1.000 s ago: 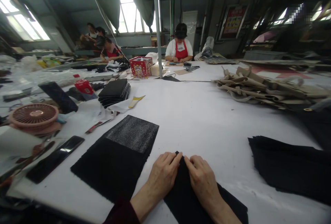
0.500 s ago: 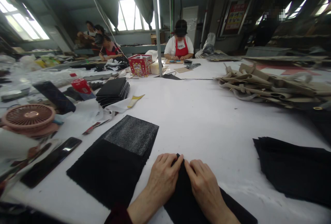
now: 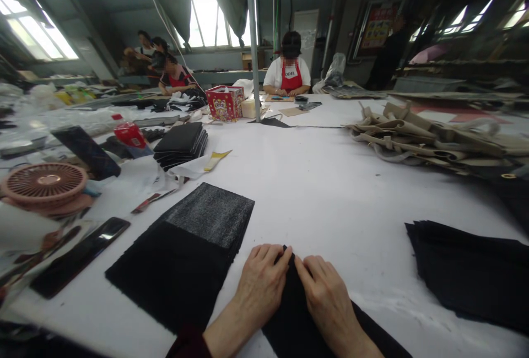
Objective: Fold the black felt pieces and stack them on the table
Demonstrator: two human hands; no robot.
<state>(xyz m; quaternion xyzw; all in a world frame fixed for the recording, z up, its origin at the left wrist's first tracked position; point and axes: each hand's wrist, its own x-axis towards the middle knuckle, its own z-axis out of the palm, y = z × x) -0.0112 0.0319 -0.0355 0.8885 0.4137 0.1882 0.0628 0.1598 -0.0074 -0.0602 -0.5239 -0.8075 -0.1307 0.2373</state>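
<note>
A piece of black fabric [image 3: 298, 314] lies on the white table at the front, partly covered by both hands. My left hand [image 3: 264, 278] is closed on its far edge, the fingers curled and the thumb pressed in. Close beside it, my right hand [image 3: 326, 289] pinches the same edge, with thumb and forefinger almost meeting the left hand's. The fabric looks folded where the fingertips press. Just left of my hands rests a stack of black fabric pieces [image 3: 165, 278], with a speckled grey panel [image 3: 209, 213] on its far part.
More black fabric pieces [image 3: 471, 275] lie at the right. Behind them is a heap of beige pieces [image 3: 421, 135]. Along the left are a phone [image 3: 80, 256], a pink fan [image 3: 47, 184], a red-capped bottle [image 3: 130, 135] and a black stack [image 3: 179, 143]. A pole [image 3: 253, 44] rises beyond. Co-workers sit farther off.
My hands and the fabric hold nearly the same position. A person in dark clothing at the far right has moved left, in front of the wall poster.
</note>
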